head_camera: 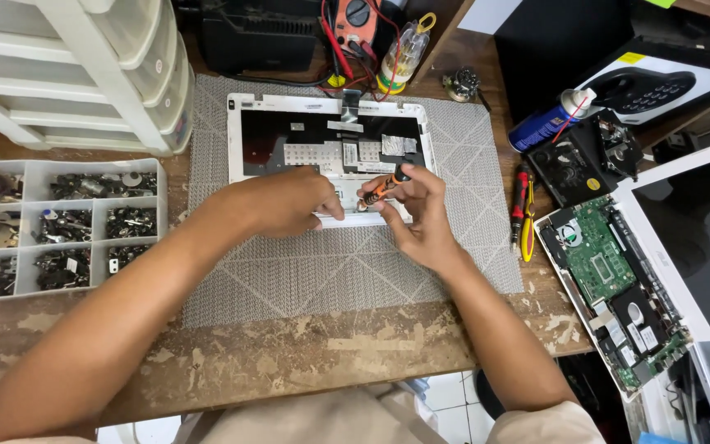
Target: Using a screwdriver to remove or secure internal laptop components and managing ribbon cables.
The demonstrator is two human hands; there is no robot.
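A white laptop cover (244, 140) lies upside down on a grey patterned mat (330, 263), its dark inner side with silver foil patches facing up. My left hand (277, 201) rests on the cover's near edge, fingers pressing down on it. My right hand (421, 214) grips a small orange-and-black screwdriver (388, 185), its tip pointed down at the cover's near edge, close to my left fingertips.
A clear compartment tray (26, 168) of screws and small parts sits at left, with white plastic drawers (84, 74) behind it. At right lie an opened laptop base with a green board (601, 263), a red-and-yellow tool (522, 210), a blue spray can (546, 123) and a multimeter (355, 20).
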